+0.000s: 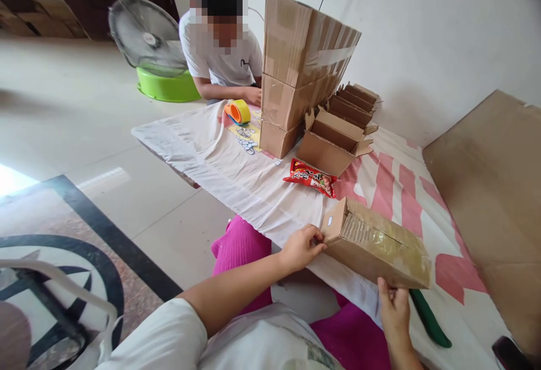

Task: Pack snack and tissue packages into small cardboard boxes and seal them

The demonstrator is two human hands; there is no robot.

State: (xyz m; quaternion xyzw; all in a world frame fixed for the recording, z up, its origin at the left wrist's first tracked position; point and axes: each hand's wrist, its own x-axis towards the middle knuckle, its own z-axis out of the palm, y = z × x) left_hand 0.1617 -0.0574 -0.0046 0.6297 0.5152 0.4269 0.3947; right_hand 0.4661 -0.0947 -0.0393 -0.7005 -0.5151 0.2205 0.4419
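A small cardboard box (359, 258) with tape along its top lies at the near edge of the table, a little white label on its left end. My left hand (301, 249) pinches the lower corner of that end, fingers curled in. At the box's near right bottom edge, my right hand (395, 302) grips with the thumb on the side and the fingers partly hidden beneath. A dark green, curved, handle-like object (430, 319) sticks out from beside the right end of the box. Just beyond the box is a red printed snack packet (311, 177).
Stacked closed cartons (281, 97) and a row of open boxes (327, 147) stand farther back. A yellow-orange tape roll (239, 112) lies near a seated person (224, 60). A large cardboard sheet (490, 190) leans at right; a dark object (509, 353) sits at the lower right.
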